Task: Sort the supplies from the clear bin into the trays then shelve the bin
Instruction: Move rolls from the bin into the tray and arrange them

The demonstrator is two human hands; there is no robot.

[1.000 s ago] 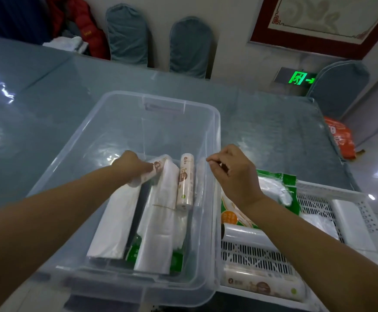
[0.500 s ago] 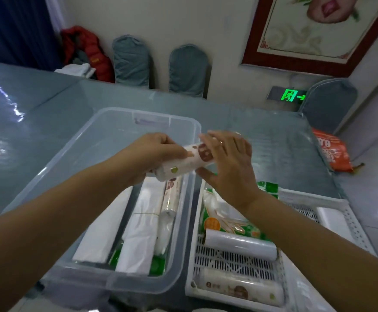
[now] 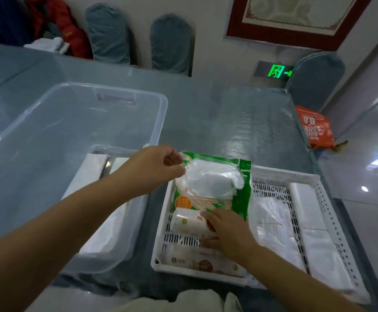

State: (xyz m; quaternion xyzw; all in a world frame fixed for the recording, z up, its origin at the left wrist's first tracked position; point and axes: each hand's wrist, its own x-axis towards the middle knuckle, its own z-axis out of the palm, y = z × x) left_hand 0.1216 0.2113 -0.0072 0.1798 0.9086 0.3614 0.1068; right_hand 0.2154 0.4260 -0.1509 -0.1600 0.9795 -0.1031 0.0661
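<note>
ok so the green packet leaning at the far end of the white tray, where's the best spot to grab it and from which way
Probably the top far edge of the green packet, reached from above. It lies tilted, its far end propped on the white tray rim, so that flat sealed edge stands clear. Its near end is boxed in by the roll under the right hand.

The roll (image 3: pixel 189 222) passed from the left hand (image 3: pixel 154 165) now lies in the tray (image 3: pixel 314 179) under the right hand (image 3: pixel 228 235)

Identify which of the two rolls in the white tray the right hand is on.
The right hand rests on the farther roll, next to the green packet; the nearer roll lies along the front wall.
</note>
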